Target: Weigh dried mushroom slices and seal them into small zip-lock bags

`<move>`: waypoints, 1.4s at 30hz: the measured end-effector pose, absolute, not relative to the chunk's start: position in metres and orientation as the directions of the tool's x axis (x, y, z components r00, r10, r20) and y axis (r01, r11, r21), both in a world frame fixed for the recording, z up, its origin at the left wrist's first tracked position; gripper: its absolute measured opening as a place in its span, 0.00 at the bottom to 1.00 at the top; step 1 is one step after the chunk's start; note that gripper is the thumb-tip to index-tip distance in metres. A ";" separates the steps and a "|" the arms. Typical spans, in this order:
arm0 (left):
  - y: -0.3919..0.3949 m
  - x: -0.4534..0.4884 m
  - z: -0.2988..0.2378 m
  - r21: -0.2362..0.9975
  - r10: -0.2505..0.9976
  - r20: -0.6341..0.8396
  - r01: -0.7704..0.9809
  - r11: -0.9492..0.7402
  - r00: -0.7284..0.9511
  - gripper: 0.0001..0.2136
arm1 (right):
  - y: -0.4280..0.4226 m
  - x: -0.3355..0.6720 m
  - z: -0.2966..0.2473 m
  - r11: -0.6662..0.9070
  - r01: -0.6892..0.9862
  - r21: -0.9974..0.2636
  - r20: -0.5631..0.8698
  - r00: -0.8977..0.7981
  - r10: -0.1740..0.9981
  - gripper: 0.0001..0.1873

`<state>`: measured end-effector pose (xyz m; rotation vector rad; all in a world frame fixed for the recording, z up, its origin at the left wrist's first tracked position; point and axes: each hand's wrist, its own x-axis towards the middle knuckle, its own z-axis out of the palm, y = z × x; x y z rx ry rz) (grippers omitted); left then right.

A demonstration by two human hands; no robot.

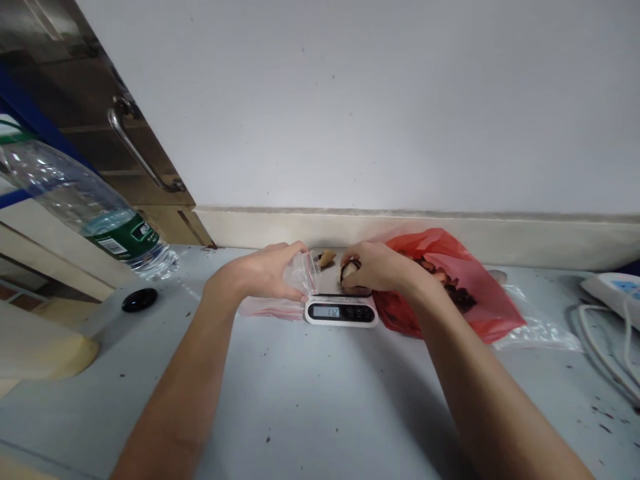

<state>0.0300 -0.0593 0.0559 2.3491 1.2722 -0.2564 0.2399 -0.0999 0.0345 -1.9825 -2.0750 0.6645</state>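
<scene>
My left hand [267, 270] is closed on a small clear zip bag [311, 273], whose mouth faces right. Beneath that hand lie more flat zip bags [273, 308] with red seal lines. My right hand [377, 267] is closed around a dark-edged, pale dried piece [350, 270], held over the white digital scale [341, 313]. The scale's display seems to read 112; a decimal point cannot be made out. A tan dried piece [327, 258] lies at the scale's far side, between my hands. Right of the scale, a red plastic bag [480, 300] stands open with dark brown pieces inside, partly behind my right forearm.
A water bottle [95, 200] rises at the left, near a black round object [139, 300]. A clear plastic bag [543, 327] lies beyond the red bag. A white device [613, 293] with a looped cable [597, 347] sits far right. The wall [350, 133] borders the table's back.
</scene>
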 end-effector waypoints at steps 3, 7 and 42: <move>-0.058 0.029 0.055 0.308 0.732 -0.388 0.827 -0.470 0.560 0.39 | -0.103 0.240 0.040 -0.101 0.867 -0.488 -0.233 -0.018 0.972 0.11; -0.056 0.029 0.052 0.341 0.725 -0.361 0.807 -0.482 0.586 0.41 | -0.110 0.237 0.054 -0.074 0.739 -0.669 -0.106 0.003 0.994 0.04; -0.062 0.016 0.076 0.559 0.711 -0.183 0.667 -0.494 0.679 0.41 | -0.113 0.250 0.056 0.494 0.515 -0.701 0.370 -0.330 0.869 0.15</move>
